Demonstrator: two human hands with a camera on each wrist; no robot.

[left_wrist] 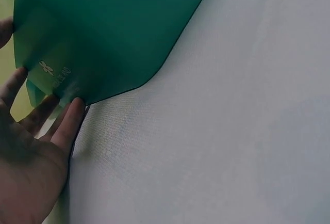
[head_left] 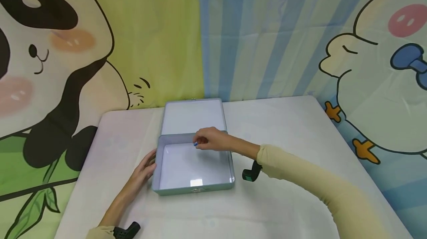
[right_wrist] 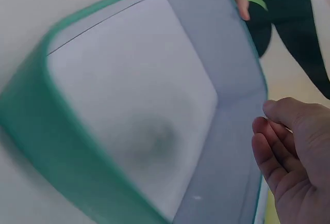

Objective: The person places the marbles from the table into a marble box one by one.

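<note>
While I stand and watch, I see a big picture cloth [head_left: 260, 46] at the back, with a panda [head_left: 56, 68] and a white bird [head_left: 383, 116] on it. In front of it is a white table [head_left: 273, 128].

A flat green box [head_left: 195, 165] sits on the table. Opening it is done: the lid [head_left: 191, 116] lies back behind it, so the inside shows. Shutting the lid is not done.

The person's left hand [head_left: 141, 170] is at the left side of the box. Its fingers are stretched out and their tips touch the green wall, not curled round it. I think it helps to stop the box from sliding.

The right hand [head_left: 211, 139] is up over the back part of the box. Its thumb and fingers come together and pinch a tiny thing.

Smallest of all is that blue thing [head_left: 195, 143]. It is at the fingertips, above the box floor. It is too small for me to tell what it is, and the right wrist view does not show it. Letting go of it is not done yet. I cannot tell if it is going in or coming out.
</note>
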